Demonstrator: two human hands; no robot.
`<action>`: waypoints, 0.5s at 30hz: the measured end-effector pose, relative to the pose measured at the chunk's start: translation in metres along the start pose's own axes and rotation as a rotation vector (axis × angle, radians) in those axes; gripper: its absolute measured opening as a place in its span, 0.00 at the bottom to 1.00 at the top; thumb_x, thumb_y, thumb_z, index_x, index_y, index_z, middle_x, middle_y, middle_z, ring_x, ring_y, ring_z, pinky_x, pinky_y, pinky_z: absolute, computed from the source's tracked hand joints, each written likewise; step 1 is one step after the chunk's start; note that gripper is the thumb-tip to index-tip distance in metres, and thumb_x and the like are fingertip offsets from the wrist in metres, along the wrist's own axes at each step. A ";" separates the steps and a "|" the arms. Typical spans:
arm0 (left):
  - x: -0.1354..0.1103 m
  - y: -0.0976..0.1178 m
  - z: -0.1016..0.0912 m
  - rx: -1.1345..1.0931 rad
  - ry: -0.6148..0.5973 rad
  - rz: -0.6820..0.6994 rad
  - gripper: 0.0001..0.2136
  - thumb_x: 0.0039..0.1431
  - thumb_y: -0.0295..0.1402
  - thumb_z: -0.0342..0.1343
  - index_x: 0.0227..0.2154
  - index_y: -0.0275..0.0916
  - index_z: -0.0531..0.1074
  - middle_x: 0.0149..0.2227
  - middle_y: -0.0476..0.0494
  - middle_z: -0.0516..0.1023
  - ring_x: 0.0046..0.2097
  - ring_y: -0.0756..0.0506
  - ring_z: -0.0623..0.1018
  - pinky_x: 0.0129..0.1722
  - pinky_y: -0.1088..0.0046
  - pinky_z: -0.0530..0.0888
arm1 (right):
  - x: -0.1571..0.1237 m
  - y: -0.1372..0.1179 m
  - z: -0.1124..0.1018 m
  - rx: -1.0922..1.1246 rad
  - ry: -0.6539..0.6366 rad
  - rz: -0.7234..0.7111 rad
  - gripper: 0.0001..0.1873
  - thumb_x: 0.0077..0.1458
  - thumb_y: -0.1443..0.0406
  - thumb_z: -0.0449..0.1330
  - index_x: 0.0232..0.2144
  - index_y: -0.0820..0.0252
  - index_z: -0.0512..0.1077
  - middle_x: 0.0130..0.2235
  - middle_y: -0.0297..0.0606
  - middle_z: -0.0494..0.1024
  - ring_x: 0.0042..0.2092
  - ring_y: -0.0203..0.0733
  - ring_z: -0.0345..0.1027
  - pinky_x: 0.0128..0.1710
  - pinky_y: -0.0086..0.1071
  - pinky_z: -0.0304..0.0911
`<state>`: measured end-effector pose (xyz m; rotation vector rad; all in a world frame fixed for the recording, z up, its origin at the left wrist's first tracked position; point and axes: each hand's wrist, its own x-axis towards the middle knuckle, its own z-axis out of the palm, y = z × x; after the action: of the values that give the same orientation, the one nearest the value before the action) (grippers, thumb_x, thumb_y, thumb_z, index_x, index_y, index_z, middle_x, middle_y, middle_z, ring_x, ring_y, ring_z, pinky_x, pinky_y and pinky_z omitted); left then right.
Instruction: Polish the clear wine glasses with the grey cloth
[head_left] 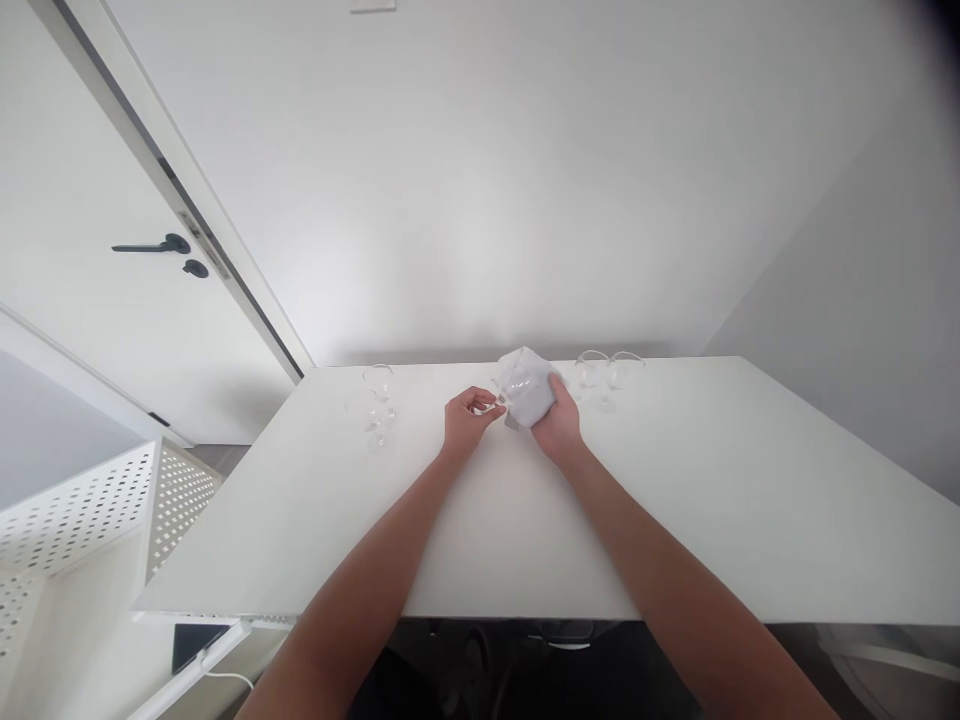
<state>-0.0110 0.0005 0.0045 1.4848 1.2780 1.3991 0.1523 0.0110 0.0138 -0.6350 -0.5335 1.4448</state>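
Left hand [466, 420] pinches clear glass [519, 383] by its stem; right hand [559, 420] clamped on white cloth [535, 404] around its bowl, over table's [517, 530] far middle. Other glasses [378, 382] left and right.

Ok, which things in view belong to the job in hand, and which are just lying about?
In the job:
- cloth, in the right hand
- glass, in the left hand
- probably the other glasses

Just about:
- door
- cable
- perforated panel

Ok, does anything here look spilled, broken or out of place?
Nothing stands out: the left hand grips a clear glass against the white cloth in the right hand, and the other glasses stand upright on the table. Tiny chips wouldn't show.
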 end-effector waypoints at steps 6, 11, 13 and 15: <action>0.001 -0.001 0.001 -0.004 -0.019 -0.001 0.13 0.46 0.41 0.71 0.32 0.42 0.78 0.36 0.45 0.81 0.36 0.47 0.74 0.36 0.69 0.71 | -0.002 0.005 0.003 -0.040 -0.027 0.081 0.15 0.62 0.52 0.60 0.42 0.55 0.77 0.45 0.36 0.82 0.47 0.42 0.77 0.43 0.34 0.74; 0.000 -0.004 0.003 -0.075 -0.045 -0.062 0.13 0.49 0.43 0.69 0.34 0.41 0.81 0.37 0.43 0.83 0.38 0.44 0.79 0.41 0.65 0.75 | -0.003 0.015 -0.001 -0.152 -0.054 0.126 0.16 0.60 0.52 0.61 0.43 0.54 0.77 0.40 0.34 0.82 0.46 0.44 0.76 0.44 0.36 0.73; 0.001 -0.005 0.003 -0.095 -0.040 -0.084 0.13 0.52 0.43 0.68 0.36 0.41 0.82 0.38 0.42 0.83 0.39 0.43 0.80 0.43 0.64 0.75 | -0.001 0.019 -0.005 -0.197 -0.048 0.123 0.14 0.57 0.54 0.63 0.41 0.56 0.77 0.37 0.34 0.82 0.44 0.45 0.76 0.43 0.36 0.73; 0.002 -0.006 0.003 -0.088 -0.030 -0.061 0.13 0.54 0.43 0.66 0.37 0.41 0.82 0.41 0.42 0.83 0.39 0.44 0.80 0.43 0.65 0.75 | -0.001 0.020 -0.009 -0.172 -0.039 0.058 0.13 0.54 0.57 0.66 0.40 0.57 0.76 0.35 0.34 0.81 0.44 0.46 0.75 0.43 0.36 0.72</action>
<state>-0.0097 0.0047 -0.0013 1.3917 1.2181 1.3708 0.1434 0.0097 -0.0064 -0.7647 -0.6804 1.4781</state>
